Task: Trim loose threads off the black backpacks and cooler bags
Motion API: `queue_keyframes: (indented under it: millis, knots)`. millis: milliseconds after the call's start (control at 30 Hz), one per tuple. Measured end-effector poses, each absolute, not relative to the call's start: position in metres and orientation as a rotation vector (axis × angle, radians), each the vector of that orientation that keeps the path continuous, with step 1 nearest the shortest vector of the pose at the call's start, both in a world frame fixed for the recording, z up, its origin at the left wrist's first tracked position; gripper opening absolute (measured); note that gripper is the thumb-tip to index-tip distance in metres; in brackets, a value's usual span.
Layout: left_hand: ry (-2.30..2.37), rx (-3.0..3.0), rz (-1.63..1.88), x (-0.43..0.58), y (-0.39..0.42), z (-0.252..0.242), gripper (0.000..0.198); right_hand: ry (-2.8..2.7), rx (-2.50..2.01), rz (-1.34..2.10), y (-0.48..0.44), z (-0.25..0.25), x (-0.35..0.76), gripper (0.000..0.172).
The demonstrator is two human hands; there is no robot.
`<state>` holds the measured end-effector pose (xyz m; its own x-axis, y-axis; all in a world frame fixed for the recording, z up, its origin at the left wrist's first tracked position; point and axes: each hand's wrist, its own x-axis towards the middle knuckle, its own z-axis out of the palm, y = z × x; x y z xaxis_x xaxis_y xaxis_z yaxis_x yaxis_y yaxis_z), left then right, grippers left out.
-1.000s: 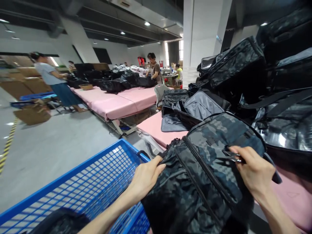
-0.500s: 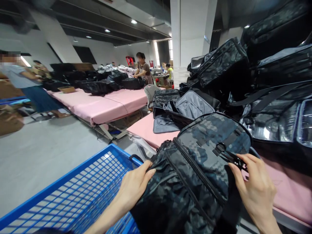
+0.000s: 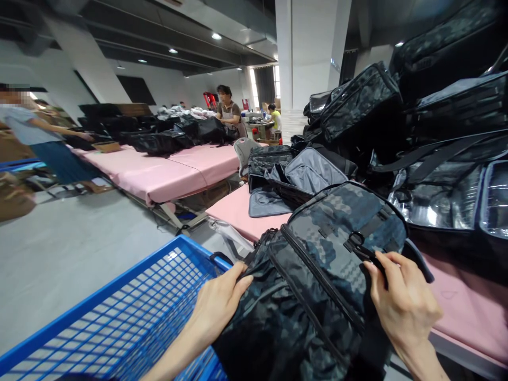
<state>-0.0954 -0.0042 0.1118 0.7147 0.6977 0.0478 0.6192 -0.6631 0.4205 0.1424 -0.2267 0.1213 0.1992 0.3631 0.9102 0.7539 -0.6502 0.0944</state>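
A camouflage backpack (image 3: 317, 275) in dark blue, grey and black lies before me, its lower end over the near edge of the pink table. My left hand (image 3: 222, 296) grips the backpack's left side, thumb on top and fingers partly hidden by the fabric. On the other side, my right hand (image 3: 405, 296) pinches a black strap (image 3: 371, 257) close to a black ring (image 3: 356, 238) on the front panel. The strap's end is hidden behind my fingers.
A blue plastic crate (image 3: 119, 307) stands at the left. Behind the backpack are an open grey-lined bag (image 3: 313, 169) and a high pile of camouflage bags (image 3: 365, 100). Two people work around another pink table (image 3: 170, 174) further back.
My right hand has moved slightly left and inward with the strap, and its fingers have closed further round it. My left hand keeps its hold on the backpack.
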Motion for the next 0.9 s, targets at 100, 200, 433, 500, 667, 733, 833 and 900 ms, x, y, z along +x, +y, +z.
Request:
queue_keyframes:
  millis: [100,200,433,500,667,733,833,900]
  knots:
    - [1.037,2.544,0.273,-0.096,-0.006,0.112,0.031,-1.040,-2.093,-1.356,-0.223,0.119,0.142,0.018]
    - [1.048,2.541,0.262,-0.096,-0.007,0.112,0.031,-1.018,-2.099,-1.330,-0.220,0.114,0.139,0.017]
    - [1.038,2.551,0.285,-0.097,-0.008,0.109,0.031,-0.975,-1.986,-1.160,-0.216,0.110,0.145,0.017]
    - [1.041,2.560,0.304,-0.097,-0.007,0.108,0.031,-0.960,-1.988,-1.160,-0.213,0.113,0.149,0.018]
    - [1.038,2.549,0.317,-0.098,-0.008,0.108,0.031,-0.969,-2.025,-1.197,-0.212,0.117,0.154,0.016]
    - [1.032,2.540,0.328,-0.098,-0.010,0.108,0.031,-0.978,-2.000,-1.104,-0.218,0.117,0.154,0.016]
    - [1.044,2.549,0.327,-0.097,-0.012,0.109,0.031,-1.002,-1.979,-0.923,-0.231,0.117,0.153,0.019]
    - [1.057,2.561,0.309,-0.097,-0.012,0.109,0.031,-1.033,-2.002,-0.904,-0.236,0.117,0.151,0.020]
